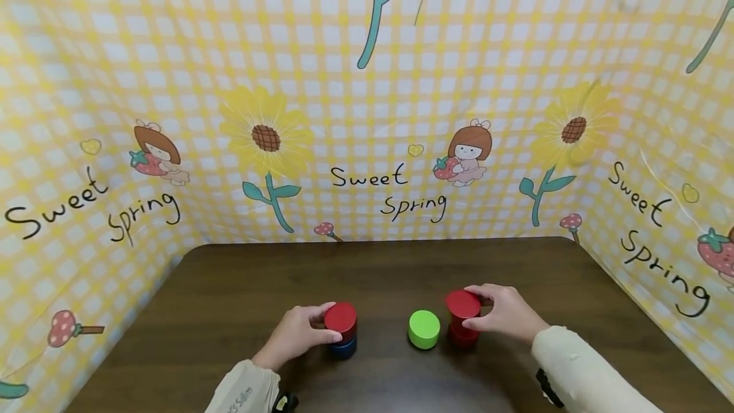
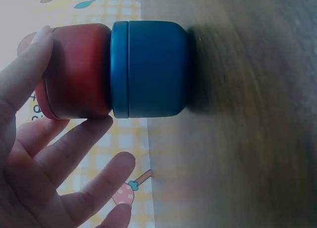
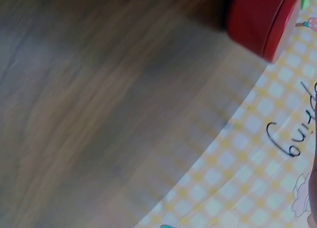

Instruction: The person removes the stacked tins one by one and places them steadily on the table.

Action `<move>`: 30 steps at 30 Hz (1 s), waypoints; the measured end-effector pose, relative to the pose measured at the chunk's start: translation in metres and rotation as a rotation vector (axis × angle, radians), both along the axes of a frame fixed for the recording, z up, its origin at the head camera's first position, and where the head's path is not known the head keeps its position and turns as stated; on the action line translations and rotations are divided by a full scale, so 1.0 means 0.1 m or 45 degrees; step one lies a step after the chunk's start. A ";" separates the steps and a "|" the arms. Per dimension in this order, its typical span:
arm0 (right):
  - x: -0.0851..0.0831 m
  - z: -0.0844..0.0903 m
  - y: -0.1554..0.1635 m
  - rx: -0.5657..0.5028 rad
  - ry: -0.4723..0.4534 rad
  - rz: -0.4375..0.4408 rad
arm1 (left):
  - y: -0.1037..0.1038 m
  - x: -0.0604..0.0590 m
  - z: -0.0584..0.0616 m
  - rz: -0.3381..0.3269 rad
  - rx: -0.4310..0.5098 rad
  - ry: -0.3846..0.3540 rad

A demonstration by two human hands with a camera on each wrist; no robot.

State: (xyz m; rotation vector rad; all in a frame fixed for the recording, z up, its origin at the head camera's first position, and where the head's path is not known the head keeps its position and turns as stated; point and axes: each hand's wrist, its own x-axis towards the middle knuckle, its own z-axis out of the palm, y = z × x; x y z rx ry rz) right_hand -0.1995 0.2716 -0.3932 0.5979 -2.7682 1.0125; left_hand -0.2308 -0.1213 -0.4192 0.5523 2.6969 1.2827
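Observation:
My left hand [image 1: 298,335] pinches a small round red tin [image 1: 341,318] between thumb and fingers. That tin sits on top of a blue tin [image 2: 153,69], which stands on the table. On the other side, my right hand [image 1: 504,314] grips another red tin [image 1: 463,303] by its side, above a lower red tin [image 1: 463,338]. The right wrist view shows this lower red tin [image 3: 260,22] on the tabletop, its lid bare; the tin in my grip is out of that frame. Just left of it stands a light green tin [image 1: 424,329].
The dark wooden table [image 1: 378,273] has a back edge against a yellow checked cloth [image 1: 367,113]. This cloth, printed with flowers and lettering, also rises along both sides.

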 end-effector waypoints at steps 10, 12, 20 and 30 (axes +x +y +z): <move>0.22 0.05 0.35 -0.020 0.038 -0.214 | 0.01 0.02 0.00 0.002 -0.013 0.025; 0.25 0.06 0.40 -0.029 0.050 -0.248 | 0.01 0.02 0.00 0.001 -0.014 0.035; 0.35 -0.04 0.55 -0.074 0.124 -0.341 | -0.01 0.02 0.02 -0.006 -0.038 0.035; 0.37 -0.15 0.70 -0.172 -0.049 -0.419 | 0.01 0.02 0.01 -0.018 -0.031 0.049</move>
